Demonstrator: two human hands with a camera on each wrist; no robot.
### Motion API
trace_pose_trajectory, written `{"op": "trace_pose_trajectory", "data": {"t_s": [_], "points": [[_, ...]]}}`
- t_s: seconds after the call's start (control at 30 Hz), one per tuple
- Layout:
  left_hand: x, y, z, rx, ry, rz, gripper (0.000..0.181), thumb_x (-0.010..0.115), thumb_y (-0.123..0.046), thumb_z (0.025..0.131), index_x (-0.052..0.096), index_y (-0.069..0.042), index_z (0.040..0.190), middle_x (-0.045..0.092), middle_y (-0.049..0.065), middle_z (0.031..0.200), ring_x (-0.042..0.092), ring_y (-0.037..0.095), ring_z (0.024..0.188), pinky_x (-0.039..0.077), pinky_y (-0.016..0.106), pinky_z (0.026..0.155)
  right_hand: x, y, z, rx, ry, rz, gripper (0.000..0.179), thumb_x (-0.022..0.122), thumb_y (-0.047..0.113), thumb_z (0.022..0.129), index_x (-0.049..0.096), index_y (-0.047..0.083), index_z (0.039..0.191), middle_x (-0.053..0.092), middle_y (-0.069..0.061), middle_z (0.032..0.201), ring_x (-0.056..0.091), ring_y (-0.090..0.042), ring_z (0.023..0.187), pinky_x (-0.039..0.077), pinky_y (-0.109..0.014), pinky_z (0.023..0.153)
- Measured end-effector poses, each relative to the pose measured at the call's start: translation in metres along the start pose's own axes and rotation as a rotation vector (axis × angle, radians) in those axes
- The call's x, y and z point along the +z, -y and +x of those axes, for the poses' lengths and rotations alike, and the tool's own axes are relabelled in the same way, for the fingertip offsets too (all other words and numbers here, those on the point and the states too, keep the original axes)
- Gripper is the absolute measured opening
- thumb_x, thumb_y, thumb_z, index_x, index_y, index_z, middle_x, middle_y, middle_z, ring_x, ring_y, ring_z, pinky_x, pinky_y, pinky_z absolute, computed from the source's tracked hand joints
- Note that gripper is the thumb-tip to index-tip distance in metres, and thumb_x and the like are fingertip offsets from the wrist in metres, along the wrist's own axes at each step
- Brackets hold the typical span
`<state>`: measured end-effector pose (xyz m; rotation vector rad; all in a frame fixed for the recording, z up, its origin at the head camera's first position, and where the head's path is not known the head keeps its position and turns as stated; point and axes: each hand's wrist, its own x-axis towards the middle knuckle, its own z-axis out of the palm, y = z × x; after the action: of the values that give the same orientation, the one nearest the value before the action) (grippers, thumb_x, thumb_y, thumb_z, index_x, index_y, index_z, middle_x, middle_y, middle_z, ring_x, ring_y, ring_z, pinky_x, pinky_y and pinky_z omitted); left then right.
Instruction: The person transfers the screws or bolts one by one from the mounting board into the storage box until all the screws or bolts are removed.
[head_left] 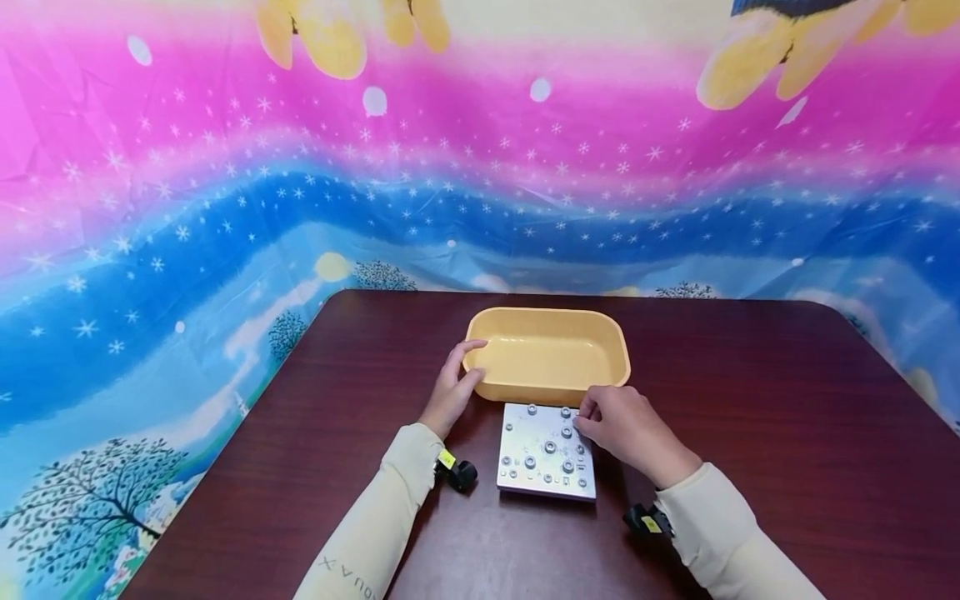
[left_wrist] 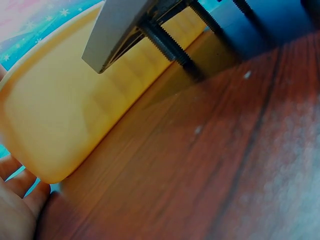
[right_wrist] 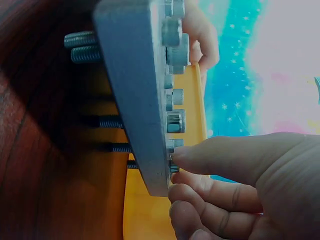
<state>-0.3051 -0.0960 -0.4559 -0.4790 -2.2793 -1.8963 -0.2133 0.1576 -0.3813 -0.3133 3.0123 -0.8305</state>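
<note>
A square metal plate (head_left: 536,468) set with several socket-head bolts lies on the table, in front of a yellow plastic tray (head_left: 555,393). My right hand (head_left: 633,429) is at the plate's far right corner, where thumb and fingers pinch the head of a bolt (right_wrist: 174,168). Threaded bolt shanks (left_wrist: 162,42) stick out below the plate, as both wrist views show. My left hand (head_left: 450,392) grips the left end of the tray, its fingers at the rim. In the left wrist view only part of that hand shows, at the tray's end.
The dark reddish-brown table (head_left: 360,358) reaches back to a colourful printed cloth (head_left: 480,167) hung behind and to the left. Black wrist cameras on straps sit below both sleeves. The tray's inside shows no parts.
</note>
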Motion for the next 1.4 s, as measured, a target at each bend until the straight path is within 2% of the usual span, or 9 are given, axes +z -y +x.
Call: {"op": "trace_pose_trajectory", "data": {"t_s": [0.27, 0.47, 0.6, 0.67, 0.9, 1.4], "points": [[-0.001, 0.001, 0.000, 0.020, -0.008, 0.004, 0.045, 0.054, -0.009, 0.088, 0.054, -0.019, 0.131, 0.047, -0.001, 0.140, 0.033, 0.015, 0.136, 0.024, 0.042, 0.112, 0.000, 0.003, -0.001, -0.016, -0.024, -0.023, 0.008, 0.070, 0.013, 0.082, 0.064, 0.012, 0.077, 0.058, 0.003, 0.066, 0.051, -0.013, 0.058, 0.043, -0.028, 0.054], [-0.001, 0.001, -0.001, 0.000, -0.007, 0.011, 0.044, 0.054, -0.008, 0.089, 0.054, -0.021, 0.131, 0.047, -0.004, 0.140, 0.033, 0.011, 0.135, 0.024, 0.038, 0.112, 0.002, 0.004, -0.002, -0.032, -0.046, -0.063, 0.009, 0.070, 0.013, 0.081, 0.063, 0.013, 0.075, 0.057, 0.004, 0.066, 0.050, -0.012, 0.058, 0.043, -0.029, 0.055], [-0.001, 0.000, 0.000, 0.012, 0.008, 0.002, 0.045, 0.053, -0.005, 0.090, 0.053, -0.016, 0.134, 0.045, 0.002, 0.142, 0.032, 0.016, 0.137, 0.023, 0.040, 0.113, 0.002, 0.004, -0.001, -0.042, -0.065, -0.083, 0.008, 0.070, 0.012, 0.080, 0.064, 0.013, 0.074, 0.058, 0.004, 0.066, 0.050, -0.012, 0.059, 0.043, -0.029, 0.055], [-0.002, -0.004, 0.000, 0.016, 0.020, -0.006, 0.046, 0.053, -0.003, 0.090, 0.051, -0.011, 0.135, 0.045, 0.007, 0.143, 0.031, 0.020, 0.137, 0.023, 0.042, 0.113, 0.002, 0.003, -0.001, -0.043, -0.070, -0.089, 0.008, 0.070, 0.013, 0.079, 0.064, 0.014, 0.074, 0.058, 0.004, 0.066, 0.051, -0.012, 0.059, 0.043, -0.029, 0.055], [-0.004, -0.036, -0.010, 0.010, 0.051, 0.012, 0.046, 0.051, -0.002, 0.090, 0.048, -0.001, 0.136, 0.042, 0.016, 0.144, 0.032, 0.027, 0.137, 0.025, 0.044, 0.112, 0.002, 0.004, -0.001, -0.062, -0.084, -0.101, 0.008, 0.069, 0.011, 0.078, 0.063, 0.014, 0.073, 0.058, 0.004, 0.067, 0.051, -0.012, 0.059, 0.043, -0.029, 0.055], [-0.005, -0.039, -0.011, 0.019, 0.060, 0.020, 0.045, 0.051, -0.002, 0.091, 0.047, 0.001, 0.136, 0.042, 0.016, 0.143, 0.033, 0.026, 0.136, 0.025, 0.042, 0.111, 0.005, 0.003, 0.002, -0.067, -0.107, -0.120, 0.004, 0.069, 0.013, 0.079, 0.066, 0.011, 0.076, 0.061, 0.003, 0.068, 0.052, -0.011, 0.059, 0.046, -0.030, 0.057]]}}
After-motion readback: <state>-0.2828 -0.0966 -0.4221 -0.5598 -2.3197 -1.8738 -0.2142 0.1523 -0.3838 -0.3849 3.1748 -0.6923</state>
